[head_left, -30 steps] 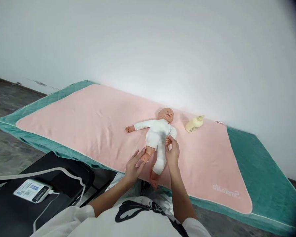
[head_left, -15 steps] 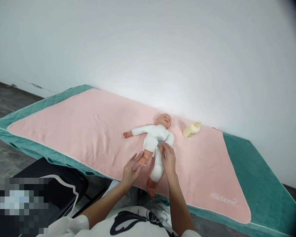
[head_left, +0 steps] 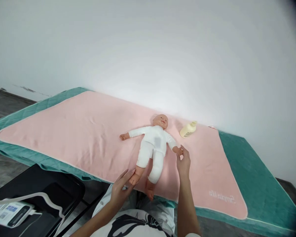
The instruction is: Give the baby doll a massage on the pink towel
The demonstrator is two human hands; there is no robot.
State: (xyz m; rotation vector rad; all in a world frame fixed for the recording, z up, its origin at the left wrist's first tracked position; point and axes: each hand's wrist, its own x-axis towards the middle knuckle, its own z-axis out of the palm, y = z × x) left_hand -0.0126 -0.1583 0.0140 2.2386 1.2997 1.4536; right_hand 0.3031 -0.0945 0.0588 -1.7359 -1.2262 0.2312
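Observation:
A baby doll [head_left: 155, 140] in a white cloth body lies on its back on a pink blanket [head_left: 71, 121], head toward the wall and feet at the near edge. My left hand [head_left: 122, 186] is closed around the doll's foot on the left side, that leg stretched out straight. Between the fingers of my right hand [head_left: 184, 161] is the doll's small hand on the right side, its arm drawn outward from the body. A grey square patch shows on the doll's belly. The doll's other arm lies spread out on the blanket.
A pale yellow pump bottle [head_left: 188, 129] lies tilted on the blanket near the wall [head_left: 148, 56]. Under the blanket is a green quilted cover [head_left: 251, 164]. At the lower left a black chair [head_left: 51, 184] holds a white device [head_left: 11, 212] with a cable.
My left hand has lowered the bent leg toward me until it is straight. My right hand has carried the doll's hand from across its body out to the right.

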